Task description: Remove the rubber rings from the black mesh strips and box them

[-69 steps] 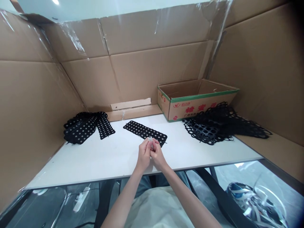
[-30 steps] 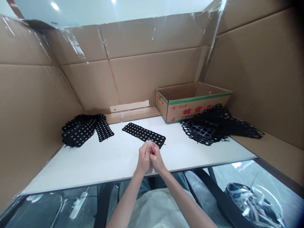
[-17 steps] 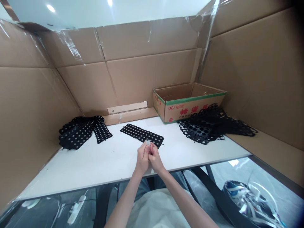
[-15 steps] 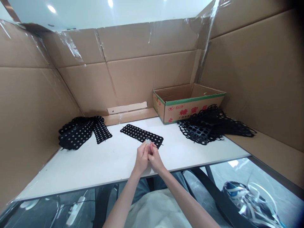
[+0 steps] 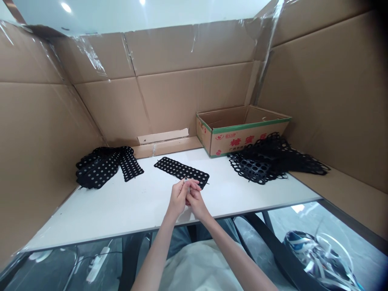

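My left hand point(image 5: 178, 197) and my right hand point(image 5: 195, 199) meet over the front middle of the table, fingers closed and pressed together. A small pale piece with a dark tip point(image 5: 186, 179) peeks out at the left fingertips; its kind is too small to make out, and the fingers cover most of it. Whether the right fingers also grip it is hidden. Just beyond my hands, a black strip of fabric with round holes point(image 5: 178, 169) lies flat, its near right end partly behind the fingers.
At the left lies a heap of black dotted fabric strips point(image 5: 101, 167). Black large-holed mesh point(image 5: 266, 159) is piled at the right, against an open cardboard box point(image 5: 212, 141). Cardboard walls point(image 5: 182, 93) enclose the white table point(image 5: 121, 210). A bag of pale strips point(image 5: 318, 258) sits below right.
The right fingers have shifted over the left fingertips. The pale piece, which stuck up between both hands, is now mostly covered. The fabrics lie as before.
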Action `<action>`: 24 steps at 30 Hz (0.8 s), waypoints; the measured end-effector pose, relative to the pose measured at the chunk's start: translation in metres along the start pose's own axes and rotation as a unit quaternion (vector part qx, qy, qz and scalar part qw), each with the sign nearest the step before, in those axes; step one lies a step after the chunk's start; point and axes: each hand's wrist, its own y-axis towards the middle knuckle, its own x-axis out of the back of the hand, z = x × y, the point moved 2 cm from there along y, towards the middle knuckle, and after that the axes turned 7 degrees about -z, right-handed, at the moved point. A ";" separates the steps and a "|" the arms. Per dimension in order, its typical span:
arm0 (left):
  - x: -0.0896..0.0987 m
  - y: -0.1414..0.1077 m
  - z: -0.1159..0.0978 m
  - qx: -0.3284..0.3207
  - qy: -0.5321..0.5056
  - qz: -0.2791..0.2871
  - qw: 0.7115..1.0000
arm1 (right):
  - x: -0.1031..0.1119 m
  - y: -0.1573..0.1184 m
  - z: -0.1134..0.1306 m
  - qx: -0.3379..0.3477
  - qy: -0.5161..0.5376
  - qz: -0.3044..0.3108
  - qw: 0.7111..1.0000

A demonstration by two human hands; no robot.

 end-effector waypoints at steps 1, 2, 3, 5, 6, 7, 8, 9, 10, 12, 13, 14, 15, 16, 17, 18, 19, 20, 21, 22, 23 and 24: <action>0.000 -0.001 0.001 -0.008 -0.007 -0.001 1.000 | 0.000 0.000 -0.001 -0.002 -0.002 -0.009 1.000; -0.001 -0.001 0.002 -0.013 -0.011 -0.001 1.000 | 0.001 -0.001 -0.001 0.000 -0.003 -0.017 1.000; -0.001 -0.002 0.002 -0.017 -0.012 -0.002 1.000 | 0.001 -0.003 -0.001 0.005 -0.004 -0.024 1.000; -0.002 -0.004 0.003 -0.021 -0.009 -0.008 1.000 | 0.000 -0.006 0.001 0.018 -0.011 -0.029 0.999; -0.003 -0.005 0.003 -0.024 -0.006 -0.012 1.000 | -0.001 -0.007 0.002 0.024 -0.016 -0.030 0.999; -0.004 -0.005 0.003 -0.026 -0.004 -0.016 1.000 | -0.001 -0.008 0.002 0.031 -0.020 -0.031 0.999; -0.005 -0.006 0.003 -0.028 -0.001 -0.020 0.999 | -0.001 -0.008 0.002 0.037 -0.022 -0.035 0.998; -0.007 -0.006 0.003 -0.030 0.003 -0.021 0.999 | 0.000 -0.009 0.001 0.044 -0.022 -0.044 0.998; -0.008 -0.006 0.004 -0.032 0.009 -0.021 0.999 | 0.002 -0.009 0.000 0.051 -0.020 -0.055 0.997; -0.011 -0.006 0.005 -0.038 0.026 -0.020 0.999 | 0.005 -0.007 -0.002 0.069 -0.016 -0.078 0.994; -0.012 -0.005 0.006 -0.041 0.033 -0.021 0.998 | 0.006 -0.007 -0.003 0.078 -0.016 -0.085 0.993; -0.013 -0.005 0.007 -0.044 0.038 -0.024 0.998 | 0.007 -0.006 -0.004 0.087 -0.017 -0.087 0.992; -0.013 -0.005 0.008 -0.046 0.041 -0.027 0.998 | 0.008 -0.006 -0.004 0.094 -0.019 -0.085 0.992; -0.012 -0.005 0.009 -0.047 0.040 -0.032 0.998 | 0.007 -0.005 -0.003 0.098 -0.023 -0.080 0.992; -0.012 -0.005 0.010 -0.048 0.036 -0.038 0.998 | 0.007 -0.005 -0.003 0.100 -0.027 -0.072 0.992; -0.011 -0.005 0.010 -0.048 0.032 -0.042 0.997 | 0.006 -0.005 -0.001 0.101 -0.032 -0.066 0.992; -0.010 -0.005 0.011 -0.047 0.029 -0.044 0.997 | 0.005 -0.005 0.000 0.102 -0.037 -0.063 0.992; -0.010 -0.005 0.011 -0.046 0.028 -0.045 0.998 | 0.005 -0.005 0.001 0.103 -0.040 -0.064 0.992; -0.010 -0.005 0.011 -0.044 0.027 -0.045 0.998 | 0.004 -0.006 0.002 0.103 -0.042 -0.067 0.992; -0.010 -0.005 0.010 -0.042 0.028 -0.046 0.998 | 0.003 -0.006 0.003 0.100 -0.041 -0.071 0.992; -0.011 -0.005 0.011 -0.038 0.028 -0.045 0.998 | 0.002 -0.005 0.003 0.092 -0.039 -0.073 0.992; -0.011 -0.004 0.012 -0.029 0.030 -0.042 0.998 | 0.002 -0.005 0.002 0.077 -0.035 -0.073 0.994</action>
